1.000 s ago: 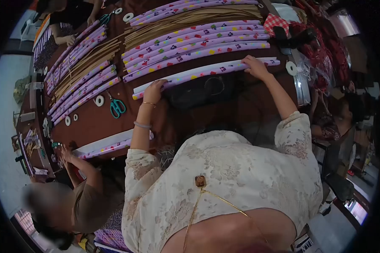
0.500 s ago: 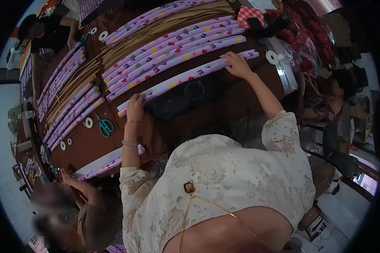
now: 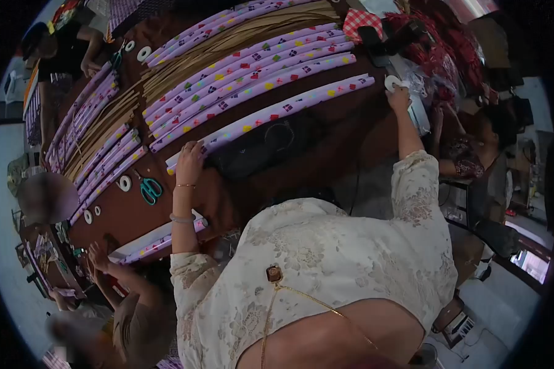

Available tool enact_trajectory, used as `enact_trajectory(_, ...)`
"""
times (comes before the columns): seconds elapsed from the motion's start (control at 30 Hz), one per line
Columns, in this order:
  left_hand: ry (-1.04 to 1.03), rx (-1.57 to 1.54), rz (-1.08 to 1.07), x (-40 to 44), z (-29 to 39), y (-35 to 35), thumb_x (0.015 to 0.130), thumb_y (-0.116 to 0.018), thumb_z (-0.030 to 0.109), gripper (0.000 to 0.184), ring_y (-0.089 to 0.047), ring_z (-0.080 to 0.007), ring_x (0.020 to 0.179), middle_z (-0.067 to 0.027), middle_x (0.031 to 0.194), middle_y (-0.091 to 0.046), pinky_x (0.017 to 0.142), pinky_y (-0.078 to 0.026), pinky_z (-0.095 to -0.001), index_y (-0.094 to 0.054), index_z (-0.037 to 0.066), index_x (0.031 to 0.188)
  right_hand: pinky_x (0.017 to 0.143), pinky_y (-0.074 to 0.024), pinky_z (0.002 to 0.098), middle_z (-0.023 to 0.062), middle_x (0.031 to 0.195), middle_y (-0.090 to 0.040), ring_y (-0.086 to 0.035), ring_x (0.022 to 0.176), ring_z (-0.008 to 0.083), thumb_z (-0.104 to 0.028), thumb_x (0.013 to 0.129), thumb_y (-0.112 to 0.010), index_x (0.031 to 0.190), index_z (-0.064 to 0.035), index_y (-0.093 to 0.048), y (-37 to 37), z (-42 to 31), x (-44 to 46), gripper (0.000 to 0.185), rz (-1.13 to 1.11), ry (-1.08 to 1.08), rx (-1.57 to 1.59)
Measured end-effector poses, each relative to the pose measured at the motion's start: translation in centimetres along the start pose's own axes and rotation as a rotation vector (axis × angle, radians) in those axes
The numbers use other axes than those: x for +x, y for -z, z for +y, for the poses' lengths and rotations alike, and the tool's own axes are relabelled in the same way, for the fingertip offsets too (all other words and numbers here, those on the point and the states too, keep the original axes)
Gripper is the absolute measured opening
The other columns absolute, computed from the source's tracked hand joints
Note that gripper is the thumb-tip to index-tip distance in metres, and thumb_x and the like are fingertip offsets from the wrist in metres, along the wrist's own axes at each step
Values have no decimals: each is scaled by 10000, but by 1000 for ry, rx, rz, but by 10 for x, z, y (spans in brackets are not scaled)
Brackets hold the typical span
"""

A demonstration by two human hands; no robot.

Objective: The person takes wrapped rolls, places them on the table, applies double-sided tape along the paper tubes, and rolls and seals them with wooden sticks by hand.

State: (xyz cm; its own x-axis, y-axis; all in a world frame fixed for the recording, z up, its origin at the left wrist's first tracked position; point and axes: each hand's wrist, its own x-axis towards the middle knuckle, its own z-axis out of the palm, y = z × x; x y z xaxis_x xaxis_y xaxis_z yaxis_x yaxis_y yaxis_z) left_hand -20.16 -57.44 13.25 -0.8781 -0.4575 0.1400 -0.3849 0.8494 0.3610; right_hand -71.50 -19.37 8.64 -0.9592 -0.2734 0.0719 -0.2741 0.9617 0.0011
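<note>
A purple roll of patterned wrapping paper [image 3: 277, 115] lies slantwise on the table in front of me. My left hand [image 3: 189, 160] is on its left end, fingers curled over the paper and holding it down. At the roll's far right end, apart from it, my right hand [image 3: 399, 97] has its fingers closed on a white roll of tape [image 3: 392, 83]. The palm side of both hands is hidden. Just below the paper roll lies a dark, see-through bag or pouch [image 3: 252, 147].
Several more paper rolls [image 3: 252, 79] and brown strips [image 3: 228, 37] lie beyond. Teal scissors [image 3: 149, 189] and a tape roll [image 3: 125, 183] are on the left. Co-workers sit or stand around the table; one person's hands [image 3: 98, 258] are near another paper roll [image 3: 160, 243].
My right hand has left the paper roll, moved right and taken hold of the tape roll. My left hand stays at the paper's left end. A co-worker's hands at lower left have lifted.
</note>
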Motion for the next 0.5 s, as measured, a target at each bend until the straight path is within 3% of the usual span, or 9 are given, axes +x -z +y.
enact_trajectory(0.13, 40, -59, 44, -7, 6, 6, 698, -577, 68, 281, -516, -295, 921, -126, 964, -543, 787, -430, -360, -559, 35, 976, 852, -369, 458, 128, 1100, -458, -472, 1004, 287, -311, 755, -595, 1109, -176, -542, -17, 6, 4, 382, 96, 21, -42)
enact_trajectory(0.27, 92, -65, 140, -18, 9, 7, 694, -597, 104, 265, -521, -286, 916, -118, 959, -551, 780, -430, -374, -575, 57, 953, 856, -359, 453, 149, 1029, -517, -469, 996, 302, -268, 775, -581, 1086, -147, -557, 2, 2, 10, 335, -137, -71, 0)
enact_trajectory(0.33, 143, -57, 248, -25, 20, 9, 716, -598, 137, 235, -535, -292, 853, -122, 925, -564, 733, -431, -373, -581, 65, 939, 833, -377, 431, 164, 1051, -508, -469, 985, 309, -265, 772, -581, 1089, -150, -555, -58, 38, 43, 339, 83, 28, -9)
enact_trajectory(0.4, 221, -40, 387, -32, 42, 17, 720, -615, 159, 160, -543, -298, 751, -122, 809, -573, 672, -426, -374, -594, 62, 845, 835, -381, 376, 156, 1081, -502, -467, 995, 273, -267, 788, -577, 1080, -89, -551, 7, -20, 5, 343, 108, -161, 247)
enact_trajectory(0.47, 286, -119, 431, -43, 65, 20, 706, -638, 142, 121, -536, -280, 677, -111, 710, -548, 612, -428, -358, -578, 48, 753, 853, -376, 327, 130, 1116, -492, -475, 995, 236, -263, 820, -550, 1110, -38, -516, 2, -27, 11, 368, -21, -1, 1147)
enact_trajectory(0.5, 343, -219, 437, -49, 80, 18, 711, -639, 127, 115, -532, -275, 676, -107, 716, -548, 599, -428, -342, -576, 40, 750, 854, -386, 333, 109, 1110, -508, -477, 1016, 217, -251, 841, -516, 1129, -30, -488, 25, -53, -12, 364, -141, -59, 1457)
